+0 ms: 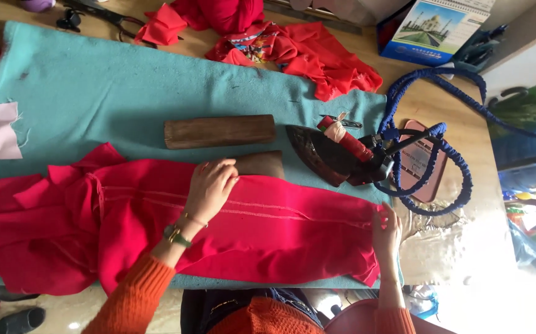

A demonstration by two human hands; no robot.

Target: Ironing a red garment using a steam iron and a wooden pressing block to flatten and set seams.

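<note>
Head view: left hand (211, 185) presses flat on red cloth (249, 229) mid-frame, right hand (387, 232) pinches its right edge, so pulling it taut along the stitched seam looks best before the iron (330, 151) comes in.

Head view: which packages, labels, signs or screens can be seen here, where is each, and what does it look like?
Desk calendar: top right on the wooden table, beyond the red fabric scraps; rectangular, blue border, photo of a white domed building under a blue sky.
Phone case: right of the iron, inside the blue cord loop; flat pink rounded rectangle with small print too blurred to make out.
No screens or signs show.
</note>
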